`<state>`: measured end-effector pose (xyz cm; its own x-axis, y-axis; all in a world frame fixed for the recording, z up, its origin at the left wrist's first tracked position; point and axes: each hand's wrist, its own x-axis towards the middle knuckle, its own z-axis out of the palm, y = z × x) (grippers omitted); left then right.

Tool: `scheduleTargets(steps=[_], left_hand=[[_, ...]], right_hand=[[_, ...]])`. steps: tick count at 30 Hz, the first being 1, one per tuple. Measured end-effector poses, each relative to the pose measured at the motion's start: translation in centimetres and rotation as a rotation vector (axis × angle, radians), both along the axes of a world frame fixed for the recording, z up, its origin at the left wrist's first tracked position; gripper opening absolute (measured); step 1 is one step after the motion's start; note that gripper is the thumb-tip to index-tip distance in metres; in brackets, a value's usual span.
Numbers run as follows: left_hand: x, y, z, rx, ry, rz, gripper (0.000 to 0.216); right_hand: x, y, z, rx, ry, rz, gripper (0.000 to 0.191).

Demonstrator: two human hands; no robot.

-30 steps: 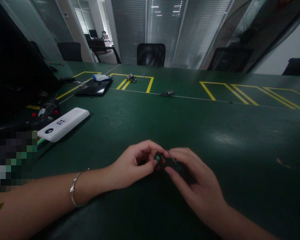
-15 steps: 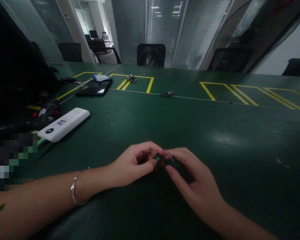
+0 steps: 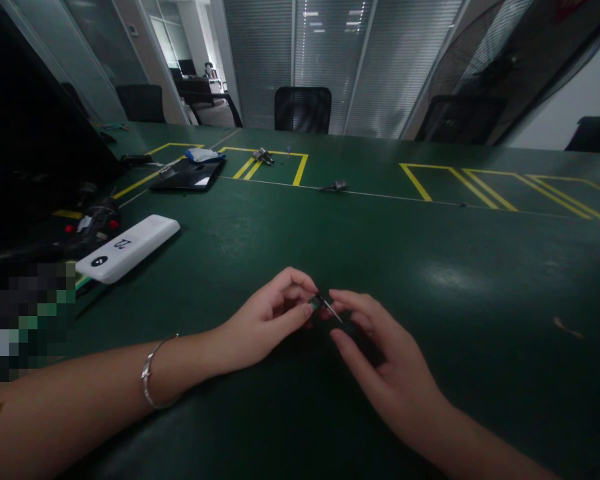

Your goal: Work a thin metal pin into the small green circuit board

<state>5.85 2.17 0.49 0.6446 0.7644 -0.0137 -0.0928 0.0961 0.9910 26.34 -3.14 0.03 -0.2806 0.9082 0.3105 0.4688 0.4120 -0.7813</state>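
Metal rod: we see a slim, straight, silvery metal rod (image 3: 333, 311) between the two hands, above the worktop; its long axis slopes from upper left down to lower right.
Rod ends: upper end at the small dark piece with a green patch (image 3: 313, 304), contact not resolvable; lower end near the right thumb.
Left hand (image 3: 270, 323): fingers pinched together on the small dark piece, whose outline we cannot make out.
Right hand (image 3: 390, 357): thumb and forefinger stand apart around the rod's lower end; shadow hides the gap, so we cannot tell whether they grip it.
Worktop (image 3: 300, 233): dark green, smooth, faintly scuffed, dull sheen.
Wrist: silvery, narrow metal bangle (image 3: 147, 377) on the left.
Left of us: white, smooth, round-cornered slab (image 3: 135, 243) marked 22, long axis slanting away rightward.
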Motion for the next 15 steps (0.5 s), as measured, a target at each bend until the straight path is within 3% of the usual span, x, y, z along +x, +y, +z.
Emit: scheduleTargets(steps=[3,7,15], left_hand=[[-0.08,0.14,0.01,0.054,0.056,0.048,0.011],[-0.10,0.36,0.16,0.136,0.112,0.112,0.018],[-0.04,0.43,-0.10,0.119,0.081,0.118,0.023]], right_hand=[[-0.05,0.11,0.11,-0.004,-0.060,-0.003,0.036],[-0.15,0.20,0.21,0.007,-0.100,-0.009,0.033],[-0.13,0.13,0.12,0.014,-0.104,-0.012,0.032]])
